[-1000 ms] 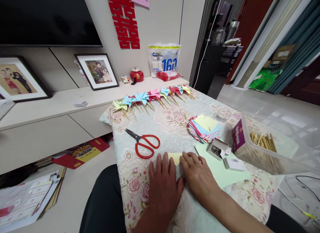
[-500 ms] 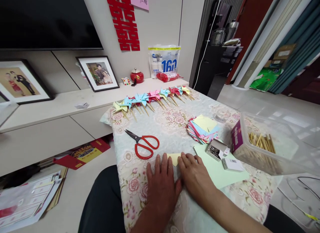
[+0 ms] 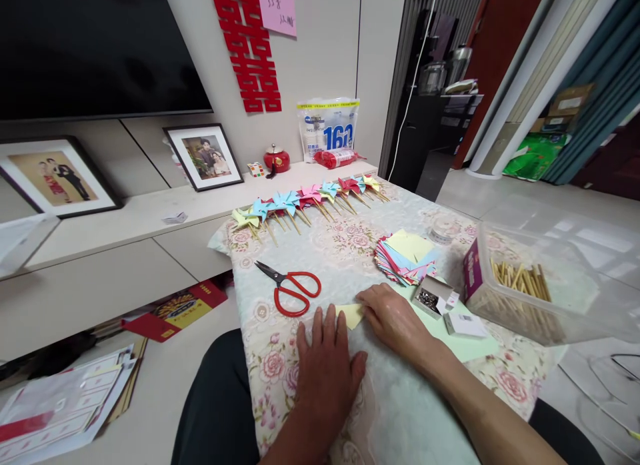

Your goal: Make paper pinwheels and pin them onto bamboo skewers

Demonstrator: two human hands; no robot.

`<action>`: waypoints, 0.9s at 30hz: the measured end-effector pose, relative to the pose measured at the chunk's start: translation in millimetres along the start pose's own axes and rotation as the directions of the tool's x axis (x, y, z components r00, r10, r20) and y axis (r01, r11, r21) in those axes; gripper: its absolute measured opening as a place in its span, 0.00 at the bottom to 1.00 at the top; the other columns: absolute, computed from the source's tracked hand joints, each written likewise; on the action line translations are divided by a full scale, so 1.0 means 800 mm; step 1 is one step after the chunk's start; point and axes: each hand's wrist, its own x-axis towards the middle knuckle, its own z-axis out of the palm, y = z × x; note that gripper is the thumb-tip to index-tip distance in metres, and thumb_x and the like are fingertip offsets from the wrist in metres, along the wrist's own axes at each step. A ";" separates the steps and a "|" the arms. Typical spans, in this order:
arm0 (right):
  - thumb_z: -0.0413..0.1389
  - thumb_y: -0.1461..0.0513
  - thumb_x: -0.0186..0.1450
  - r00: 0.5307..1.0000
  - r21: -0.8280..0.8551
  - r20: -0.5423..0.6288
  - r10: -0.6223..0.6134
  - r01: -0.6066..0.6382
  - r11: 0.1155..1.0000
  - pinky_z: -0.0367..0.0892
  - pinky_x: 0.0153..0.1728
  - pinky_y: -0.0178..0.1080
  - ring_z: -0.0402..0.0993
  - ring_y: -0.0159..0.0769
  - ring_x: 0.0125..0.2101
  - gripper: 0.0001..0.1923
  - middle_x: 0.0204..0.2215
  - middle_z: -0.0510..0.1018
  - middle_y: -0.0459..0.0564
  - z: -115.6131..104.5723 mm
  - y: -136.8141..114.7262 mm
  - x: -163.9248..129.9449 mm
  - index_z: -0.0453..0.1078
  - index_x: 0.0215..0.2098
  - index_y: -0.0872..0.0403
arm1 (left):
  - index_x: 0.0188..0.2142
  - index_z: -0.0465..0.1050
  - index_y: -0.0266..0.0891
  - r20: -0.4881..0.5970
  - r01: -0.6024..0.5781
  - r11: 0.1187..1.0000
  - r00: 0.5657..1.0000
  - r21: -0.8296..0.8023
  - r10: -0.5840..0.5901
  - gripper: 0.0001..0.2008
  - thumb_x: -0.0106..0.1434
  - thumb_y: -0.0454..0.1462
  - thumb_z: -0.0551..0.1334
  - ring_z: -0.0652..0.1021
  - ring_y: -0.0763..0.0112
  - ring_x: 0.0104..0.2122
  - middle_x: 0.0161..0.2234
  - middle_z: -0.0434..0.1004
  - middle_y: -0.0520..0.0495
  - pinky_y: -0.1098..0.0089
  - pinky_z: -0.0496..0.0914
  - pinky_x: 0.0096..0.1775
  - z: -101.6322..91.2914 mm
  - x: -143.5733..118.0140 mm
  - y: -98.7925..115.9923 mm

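Your left hand [image 3: 327,365] lies flat, fingers spread, pinning the yellow paper [image 3: 351,314] to the floral tablecloth [image 3: 350,245]. Your right hand [image 3: 395,318] rests open on the sheet's right side, gripping nothing. The paper lies between and under both hands. It is thin, light and likely creases easily, so handle it by its edges. Metal scissors [image 3: 293,288] with red handles lie just beyond your left hand.
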 end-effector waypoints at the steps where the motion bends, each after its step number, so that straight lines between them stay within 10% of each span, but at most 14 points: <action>1: 0.51 0.67 0.68 1.000 -0.006 -0.004 -0.007 0.007 1.000 0.61 0.43 0.38 0.69 0.41 0.43 0.10 0.38 0.78 0.54 0.004 0.000 0.002 0.74 0.41 0.56 | 0.60 0.68 0.31 -0.009 -0.003 1.000 1.000 0.000 0.003 0.27 0.66 0.45 0.57 0.66 0.42 0.62 0.63 0.66 0.34 0.36 0.60 0.57 0.000 -0.001 0.000; 9: 0.55 0.65 0.66 0.999 -0.024 0.050 -0.019 0.020 1.000 0.60 0.42 0.39 0.68 0.42 0.43 0.10 0.39 0.76 0.53 0.010 0.006 0.001 0.73 0.45 0.54 | 0.57 0.70 0.32 -0.175 -0.035 0.998 0.984 -0.047 0.026 0.22 0.67 0.38 0.55 0.69 0.48 0.61 0.61 0.69 0.33 0.44 0.62 0.58 0.013 -0.007 -0.009; 19: 0.49 0.70 0.68 0.939 -0.240 0.104 -0.328 0.343 0.908 0.56 0.47 0.45 0.71 0.43 0.43 0.11 0.39 0.77 0.54 0.013 -0.009 -0.011 0.67 0.48 0.55 | 0.57 0.66 0.30 -0.282 -0.065 0.978 0.959 -0.199 0.006 0.22 0.64 0.32 0.54 0.71 0.45 0.57 0.58 0.71 0.29 0.43 0.64 0.55 0.025 -0.006 -0.018; 27: 0.48 0.71 0.68 0.957 -0.240 0.022 -0.288 0.285 0.928 0.63 0.44 0.43 0.76 0.43 0.38 0.17 0.36 0.81 0.56 0.023 0.008 -0.003 0.66 0.54 0.58 | 0.55 0.68 0.38 -0.186 0.116 0.675 0.915 -0.729 -0.358 0.24 0.58 0.28 0.57 0.72 0.53 0.56 0.56 0.71 0.36 0.49 0.65 0.57 0.011 0.004 -0.022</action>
